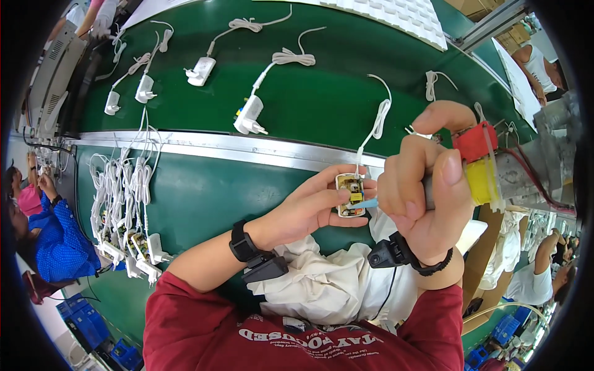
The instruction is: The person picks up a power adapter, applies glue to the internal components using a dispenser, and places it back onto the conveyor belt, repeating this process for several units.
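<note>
My left hand [309, 204] is closed around a white power adapter [351, 179] whose casing is open, so its circuit board and yellow part show. From the adapter's top a white cable [378, 123] runs out over the green surface. My right hand [433, 185] grips a grey cylindrical dispensing gun [526, 170], wrapped in yellow tape and fitted with a red block [475, 141]. The gun's pale blue nozzle [367, 203] reaches the lower part of the adapter; whether it touches the board I cannot tell.
Several white adapters [250, 116] with coiled cables lie on the green belt [173, 111] beyond a metal rail [247, 147]. At left, a bundle of cabled adapters [124, 191] hangs together. White cloth [322, 278] covers my lap. Other people work at both sides.
</note>
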`<state>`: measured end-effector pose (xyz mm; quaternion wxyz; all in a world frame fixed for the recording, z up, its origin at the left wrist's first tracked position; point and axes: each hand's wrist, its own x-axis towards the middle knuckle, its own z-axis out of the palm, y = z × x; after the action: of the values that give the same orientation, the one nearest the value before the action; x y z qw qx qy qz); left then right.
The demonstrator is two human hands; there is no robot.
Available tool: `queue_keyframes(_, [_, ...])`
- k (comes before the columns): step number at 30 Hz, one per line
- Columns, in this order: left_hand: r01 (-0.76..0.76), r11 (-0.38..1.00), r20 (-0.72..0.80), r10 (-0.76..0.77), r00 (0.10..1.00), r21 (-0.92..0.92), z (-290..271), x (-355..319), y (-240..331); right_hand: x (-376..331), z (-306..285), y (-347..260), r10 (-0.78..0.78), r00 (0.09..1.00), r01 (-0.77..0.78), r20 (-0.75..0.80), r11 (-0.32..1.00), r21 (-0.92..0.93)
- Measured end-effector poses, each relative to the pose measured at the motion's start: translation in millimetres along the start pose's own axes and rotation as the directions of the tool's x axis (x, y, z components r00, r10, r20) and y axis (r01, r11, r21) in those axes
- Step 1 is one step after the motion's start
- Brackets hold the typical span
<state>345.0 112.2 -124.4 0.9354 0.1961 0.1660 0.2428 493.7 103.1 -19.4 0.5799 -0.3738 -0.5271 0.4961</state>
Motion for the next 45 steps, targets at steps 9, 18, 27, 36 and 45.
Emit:
queue_keyframes(9, [-0.133,-0.004,0.114,0.543,0.832,0.991,-10,90,39,-5,-9,10,0.011,1.0,-0.008,-0.027,0.996,0.084])
queue_keyframes(18, [0.449,-0.555,0.179,0.745,0.642,0.7,-36,1,95,-3,-1,19,0.0,0.997,0.006,-0.073,0.996,0.086])
queue_keyframes(27, [0.125,0.156,-0.2,0.739,0.643,0.98,-36,0,69,1,-4,17,0.015,0.994,-0.005,-0.112,0.996,0.087])
queue_keyframes(36, [0.048,0.827,-0.36,0.191,0.913,0.56,-5,-15,42,5,4,8,0.018,0.986,-0.008,-0.166,0.998,0.058])
queue_keyframes(45, [0.061,0.792,-0.368,0.213,0.905,0.607,1,-14,19,10,2,1,0.023,0.991,-0.016,-0.131,0.999,0.048])
